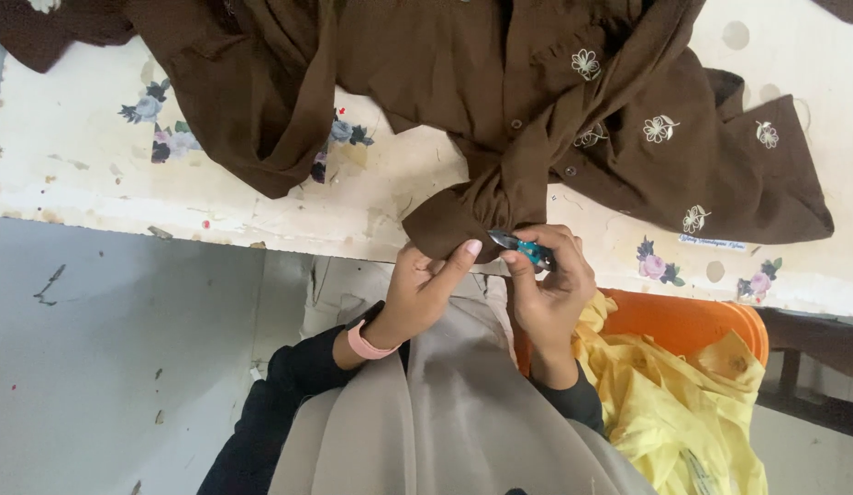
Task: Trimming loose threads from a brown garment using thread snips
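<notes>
Brown garment (500, 82) soft, limp | my left hand (425, 286) pinches its hem | right hand (548, 284) grips teal snips (523, 247) beside it.

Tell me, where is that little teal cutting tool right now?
In the head view the teal thread snips sit in the right hand, at the hem of the brown garment, above the orange bin.

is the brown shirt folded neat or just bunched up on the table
Bunched up: the brown shirt lies rumpled across the table, one edge pinched in the left hand.
</notes>
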